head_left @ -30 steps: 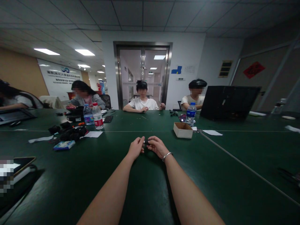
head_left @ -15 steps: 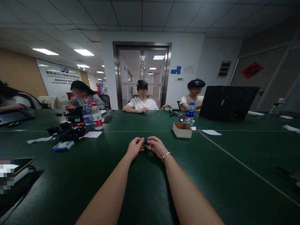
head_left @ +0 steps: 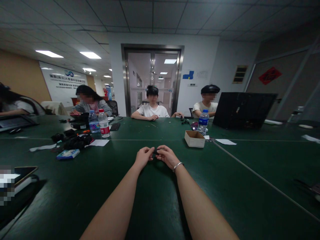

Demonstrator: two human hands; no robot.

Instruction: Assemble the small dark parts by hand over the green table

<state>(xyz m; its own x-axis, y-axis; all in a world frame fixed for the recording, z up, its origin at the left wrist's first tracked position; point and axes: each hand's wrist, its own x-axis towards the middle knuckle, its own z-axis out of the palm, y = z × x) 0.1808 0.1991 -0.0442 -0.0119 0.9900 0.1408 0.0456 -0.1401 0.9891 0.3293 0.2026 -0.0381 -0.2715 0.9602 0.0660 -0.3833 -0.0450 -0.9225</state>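
Note:
Between my fingertips is a small dark object, its kind too small and dark to make out. My left hand pinches it from the left with thumb and fingers together. From the other side my right hand pinches it too, with a silver bracelet on that wrist. Both hands are just above the dark green table, and my fingers cover much of the object. A small open cardboard box stands beyond my right hand.
Behind the box stands a water bottle, with a large black case to its right. Two more bottles, black gear and a blue-white packet lie at left. Several people sit around the table, one directly opposite.
My hands hold nearly the same pose around the small dark object. The view has shifted very slightly; nothing else has visibly moved.

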